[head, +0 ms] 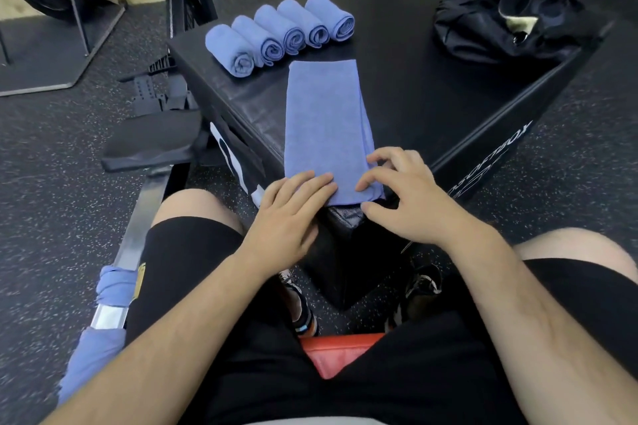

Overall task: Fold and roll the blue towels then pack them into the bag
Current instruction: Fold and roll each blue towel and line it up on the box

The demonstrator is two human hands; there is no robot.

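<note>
Five rolled towels (279,31) sit in a row on the far side of the table (448,86). Each one is a soft, fat tube with a swirl at its end. One more towel (328,121) lies in front of me, folded into a long flat strip, fuzzy and blue. It is not rolled yet.

My left hand (293,214) is flat and presses the near end. My right hand (404,197) has bent fingers, with the tips resting on that same end, not wrapped round it.

More blue cloth (110,286) hangs on a rail by my left leg, so I think more folding is left. The bag (500,10), black and floppy, sits at the far right corner. I see no towel in it.
</note>
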